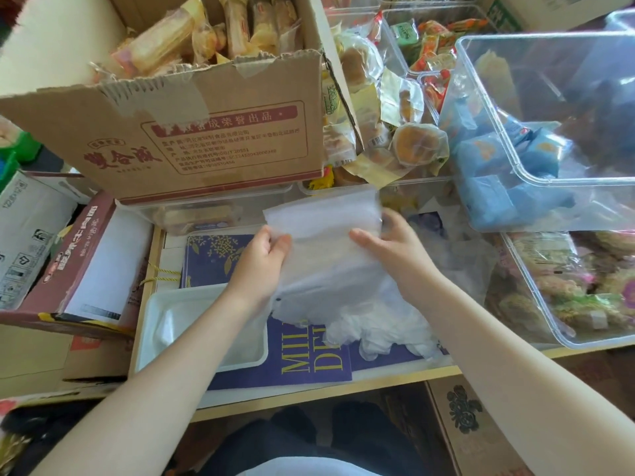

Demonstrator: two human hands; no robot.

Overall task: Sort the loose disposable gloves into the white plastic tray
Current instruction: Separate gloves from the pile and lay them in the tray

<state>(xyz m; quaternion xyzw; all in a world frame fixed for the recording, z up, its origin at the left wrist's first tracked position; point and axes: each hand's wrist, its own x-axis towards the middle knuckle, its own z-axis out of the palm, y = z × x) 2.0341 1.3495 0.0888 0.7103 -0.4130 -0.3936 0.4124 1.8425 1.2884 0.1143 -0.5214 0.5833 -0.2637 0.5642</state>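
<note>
- Cluttered worktop (343, 381) carries snack boxes.
- Left hand (264, 261) and right hand (395, 249) pinch a glove stack (326, 235), right of the white tray (151, 324).
- Best keep edges aligned, lowering it flat leftwards into the tray.

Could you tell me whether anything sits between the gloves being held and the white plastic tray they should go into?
Only the left forearm crosses above the white tray. Both the left hand and the right hand hold the stack of gloves above the table, and nothing else visible blocks the way down and left.
</note>
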